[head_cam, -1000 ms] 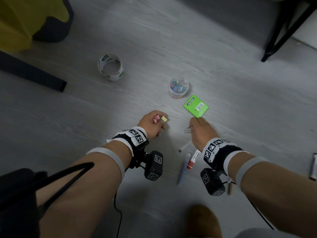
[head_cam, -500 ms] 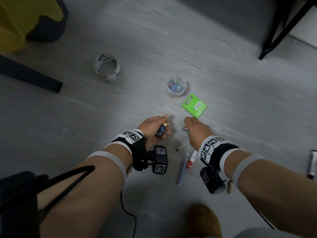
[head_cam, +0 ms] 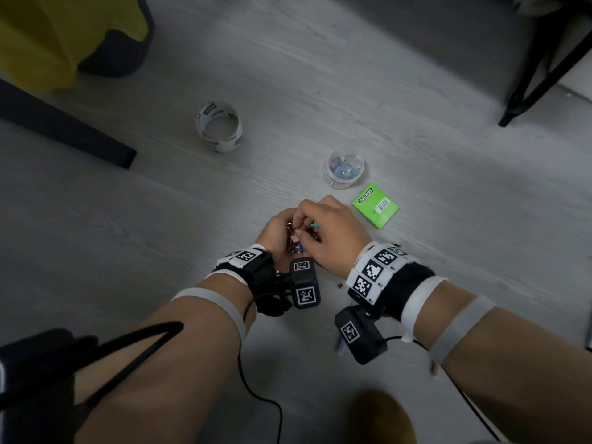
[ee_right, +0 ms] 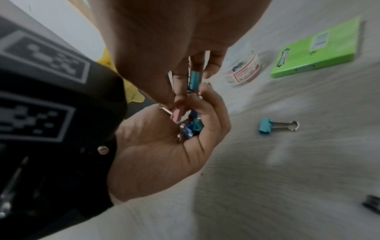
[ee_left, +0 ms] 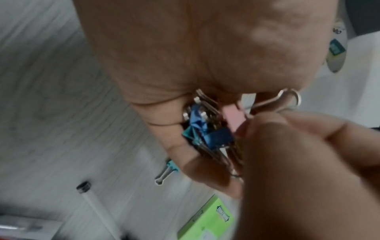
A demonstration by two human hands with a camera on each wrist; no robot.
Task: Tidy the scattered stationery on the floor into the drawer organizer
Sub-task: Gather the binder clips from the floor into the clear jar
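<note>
My left hand point(head_cam: 281, 226) is cupped palm up just above the floor and holds several small binder clips point(ee_left: 205, 129), blue, teal and pink ones point(ee_right: 177, 116). My right hand point(head_cam: 306, 219) is over that palm, and its fingertips pinch a teal binder clip point(ee_right: 194, 80) right above the pile. Another teal binder clip point(ee_right: 276, 125) lies loose on the floor beside the hands; the left wrist view shows this loose clip point(ee_left: 166, 172) too. No drawer organizer is in view.
A clear jar of clips point(head_cam: 344, 169) and a green box point(head_cam: 375, 205) sit just beyond the hands. A tape roll point(head_cam: 219, 126) lies far left. A white pen point(ee_left: 98, 206) lies near my right wrist. Black chair legs point(head_cam: 538, 65) stand at the top right, a dark bar point(head_cam: 64, 123) at the left.
My right hand has moved left from the floor by the green box to above my left palm, with a clip in its fingers. My left hand has turned palm up.
</note>
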